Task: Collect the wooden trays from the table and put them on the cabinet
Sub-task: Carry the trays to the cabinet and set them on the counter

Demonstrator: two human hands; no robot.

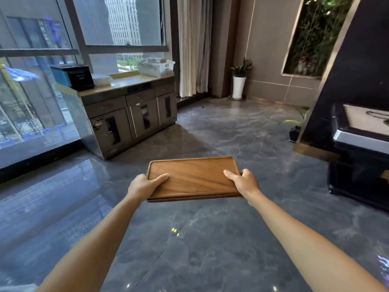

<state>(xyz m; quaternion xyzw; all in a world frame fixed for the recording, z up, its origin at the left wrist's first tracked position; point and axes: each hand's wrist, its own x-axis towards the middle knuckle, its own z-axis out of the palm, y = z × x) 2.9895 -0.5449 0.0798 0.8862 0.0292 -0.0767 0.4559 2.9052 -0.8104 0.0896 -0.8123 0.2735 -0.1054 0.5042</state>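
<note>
A stack of brown wooden trays (193,178), rectangular with rounded corners, is held level in front of me above the floor. My left hand (145,184) grips its left edge with the thumb lying on top. My right hand (244,181) grips the right edge the same way. At least two trays show at the stack's near edge. The cabinet (130,114), grey-brown with drawers and glass-paned doors, stands ahead to the left under the window, well beyond the trays.
On the cabinet's light top sit a black box (73,76), white plates (102,79) and a white basket (155,67). A potted plant (240,81) stands by the curtain. A dark counter (362,131) juts in at right. Glossy grey floor (210,239) lies between.
</note>
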